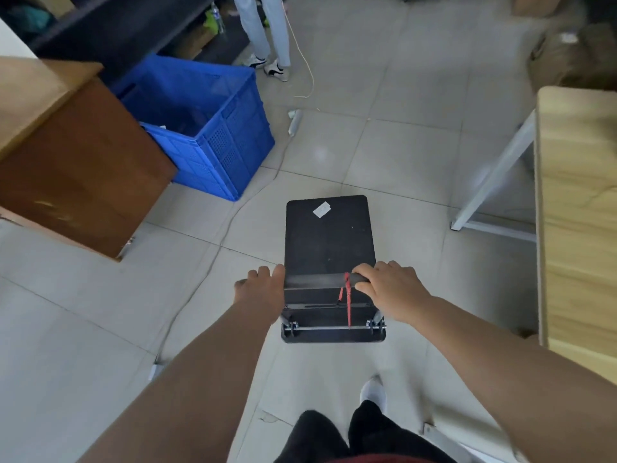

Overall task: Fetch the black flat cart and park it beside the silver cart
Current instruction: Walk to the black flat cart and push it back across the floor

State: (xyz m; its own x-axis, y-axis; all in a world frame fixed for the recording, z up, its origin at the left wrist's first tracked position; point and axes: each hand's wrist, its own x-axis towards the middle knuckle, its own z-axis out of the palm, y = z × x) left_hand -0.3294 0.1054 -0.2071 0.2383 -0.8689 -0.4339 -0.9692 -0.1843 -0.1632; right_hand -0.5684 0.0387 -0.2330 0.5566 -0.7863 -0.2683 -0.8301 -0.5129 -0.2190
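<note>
Hands [263, 289] on black flat cart [329, 235]

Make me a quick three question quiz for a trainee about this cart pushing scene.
1. True or false: both hands grip the handle of the black flat cart.
2. What lies on the cart's deck? A) white paper scrap B) cardboard box C) toolbox
3. Fill in: the crate ahead on the left is ____.

Key
1. True: left hand and right hand hold the handle.
2. A, the paper scrap.
3. Blue, the crate.
</note>
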